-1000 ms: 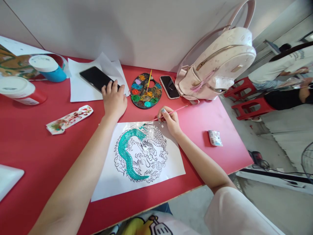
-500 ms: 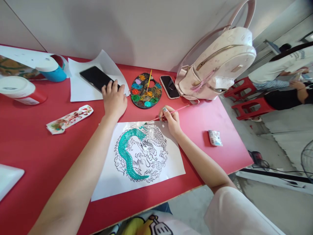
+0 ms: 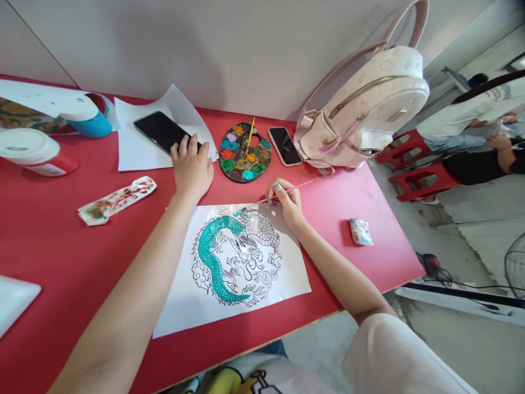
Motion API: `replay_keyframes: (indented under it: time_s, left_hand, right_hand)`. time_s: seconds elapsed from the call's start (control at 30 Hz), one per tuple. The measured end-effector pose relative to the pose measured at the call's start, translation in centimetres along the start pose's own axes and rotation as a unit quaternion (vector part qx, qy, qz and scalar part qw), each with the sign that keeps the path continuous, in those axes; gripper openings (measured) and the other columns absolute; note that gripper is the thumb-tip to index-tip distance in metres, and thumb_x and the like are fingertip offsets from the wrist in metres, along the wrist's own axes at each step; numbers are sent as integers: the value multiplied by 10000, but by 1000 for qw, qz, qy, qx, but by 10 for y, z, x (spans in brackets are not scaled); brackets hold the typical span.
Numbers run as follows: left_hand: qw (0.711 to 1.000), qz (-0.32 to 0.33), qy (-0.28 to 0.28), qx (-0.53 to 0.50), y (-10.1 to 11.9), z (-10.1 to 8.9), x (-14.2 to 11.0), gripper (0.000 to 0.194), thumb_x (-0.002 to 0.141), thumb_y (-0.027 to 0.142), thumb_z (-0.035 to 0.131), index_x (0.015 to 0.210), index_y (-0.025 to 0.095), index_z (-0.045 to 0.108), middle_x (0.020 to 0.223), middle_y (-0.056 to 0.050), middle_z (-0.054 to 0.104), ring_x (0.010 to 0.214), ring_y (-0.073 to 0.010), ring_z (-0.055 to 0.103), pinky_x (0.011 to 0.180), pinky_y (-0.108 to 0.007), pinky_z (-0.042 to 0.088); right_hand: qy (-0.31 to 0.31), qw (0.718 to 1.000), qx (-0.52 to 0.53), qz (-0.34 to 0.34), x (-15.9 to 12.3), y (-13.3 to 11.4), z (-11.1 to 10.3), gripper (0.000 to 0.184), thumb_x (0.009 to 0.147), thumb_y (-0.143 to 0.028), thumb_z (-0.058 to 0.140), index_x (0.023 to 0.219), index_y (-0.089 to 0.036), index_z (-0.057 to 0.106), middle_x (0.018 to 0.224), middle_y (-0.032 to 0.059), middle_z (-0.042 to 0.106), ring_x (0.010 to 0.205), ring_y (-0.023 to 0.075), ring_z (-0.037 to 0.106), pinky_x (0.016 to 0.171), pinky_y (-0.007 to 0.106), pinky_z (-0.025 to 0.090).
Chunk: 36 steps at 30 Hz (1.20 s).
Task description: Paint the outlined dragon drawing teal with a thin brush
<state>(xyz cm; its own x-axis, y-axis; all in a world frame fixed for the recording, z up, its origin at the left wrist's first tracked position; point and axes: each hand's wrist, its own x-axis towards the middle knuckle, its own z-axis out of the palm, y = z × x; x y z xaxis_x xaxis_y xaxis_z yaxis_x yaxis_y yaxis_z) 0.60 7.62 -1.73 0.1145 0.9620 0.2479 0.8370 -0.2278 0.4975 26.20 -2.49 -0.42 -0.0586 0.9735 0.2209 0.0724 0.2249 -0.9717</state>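
The right hand point(image 3: 286, 203), at two o'clock from the middle of the dragon drawing point(image 3: 238, 257), pinches a pink brush point(image 3: 259, 202) between thumb and fingers. The brush's bristles reach the drawing's twelve o'clock edge, beside a teal dab; whether they touch the paper is too small to tell. Against a second ago, the handle's far end pokes slightly farther toward two o'clock, while the drawing lies in the same place on the red table point(image 3: 348, 262), its dragon teal along the left side.

The left hand point(image 3: 192, 164), at eleven o'clock, rests with fingers slightly spread on the near end of a black phone point(image 3: 158, 130), unmoved. The palette point(image 3: 245, 158) sits at twelve, a smaller phone point(image 3: 284, 146) at one, a stained wipe point(image 3: 117, 201) at ten. Farther out at ten, the white sheet point(image 3: 24, 93) by the blue bottle point(image 3: 93, 125) now has its top edge lower
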Motion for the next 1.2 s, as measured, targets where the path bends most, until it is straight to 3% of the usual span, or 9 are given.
replay_keyframes:
  time_s: [0.27, 0.47, 0.77, 1.03, 1.2]
  left_hand:
    - [1000, 2, 9, 10, 0, 1, 0, 523, 1122, 327, 466, 1585, 302, 708, 1857, -130, 552, 1790, -448, 381, 1455, -789, 254]
    - [1000, 1, -1, -1, 0, -1, 1, 534, 1083, 331, 560, 1599, 306, 697, 1890, -128, 514, 1790, -479, 369, 1457, -807, 229]
    - [1000, 0, -2, -2, 1, -2, 0, 549, 1090, 287, 507, 1607, 310, 692, 1884, -114, 523, 1801, -452, 358, 1465, -793, 225]
    - [1000, -10, -30, 5, 2, -5, 2, 576, 1062, 283, 543, 1623, 260, 672, 1944, -128, 427, 1823, -461, 311, 1485, -774, 186]
    - [1000, -5, -9, 2, 1, -1, 1, 581, 1057, 266, 551, 1623, 287, 683, 1917, -117, 478, 1802, -474, 353, 1472, -793, 208]
  right_hand:
    - [-21, 1000, -5, 11, -1, 0, -1, 724, 990, -915, 723, 713, -250, 656, 639, -11, 599, 578, 147, 502, 589, 306, 467]
    - [-35, 999, -2, 6, 0, -2, 0, 721, 996, -910, 726, 714, -250, 662, 637, -9, 594, 566, 140, 503, 577, 307, 458]
    - [-23, 1000, -1, -4, 0, 3, -3, 706, 1036, -876, 701, 723, -245, 654, 647, -8, 586, 581, 143, 510, 577, 299, 466]
    - [-18, 1000, 2, -2, 0, 2, -2, 722, 1012, -901, 713, 718, -244, 661, 635, -16, 583, 569, 137, 514, 573, 298, 459]
    - [-8, 1000, 9, -4, 0, 4, -2, 716, 1010, -893, 724, 708, -248, 655, 621, -22, 579, 563, 136, 507, 570, 297, 453]
